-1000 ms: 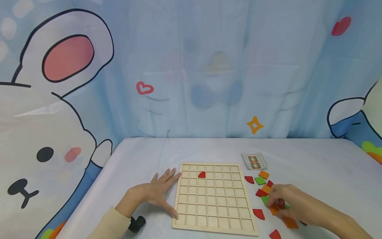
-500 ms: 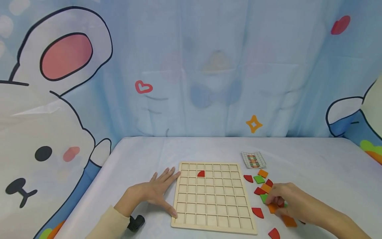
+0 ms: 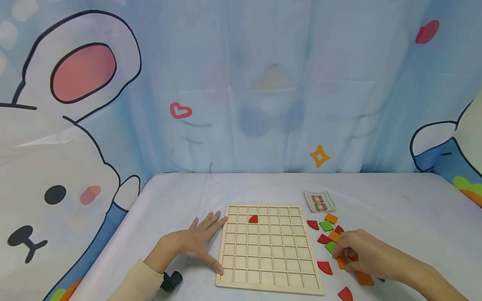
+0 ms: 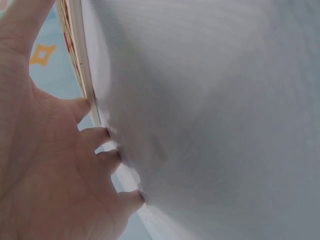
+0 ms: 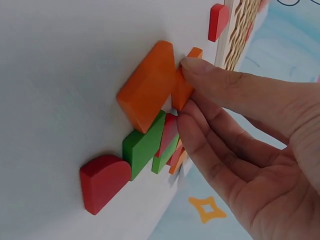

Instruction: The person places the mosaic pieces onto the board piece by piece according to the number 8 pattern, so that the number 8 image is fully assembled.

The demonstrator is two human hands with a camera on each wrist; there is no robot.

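Note:
A square wooden grid board (image 3: pixel 269 251) lies on the table, one red quarter-circle tile (image 3: pixel 254 219) in a cell of its second row. My left hand (image 3: pixel 197 242) rests at the board's left edge, fingers spread, thumb touching the lower left corner. At the right, my right hand (image 3: pixel 367 253) is low over a group of coloured tiles. In the right wrist view its thumb and fingertips pinch a small orange tile (image 5: pixel 182 90). Beside that tile lie a larger orange tile (image 5: pixel 147 87), a green tile (image 5: pixel 143 145) and a dark red rounded tile (image 5: pixel 103 182). The hand partly covers some tiles.
A small card (image 3: pixel 319 202) with a coloured grid pattern lies behind the tiles. Loose red tiles (image 3: pixel 324 268) lie between the board and the right hand. A black object (image 3: pixel 171 282) shows under the left wrist. A printed blue curtain (image 3: pixel 271 83) hangs behind the table.
My right hand shifts very slightly among the tiles, and the green tile near its fingertips shows a little more. The left hand and the board stay put.

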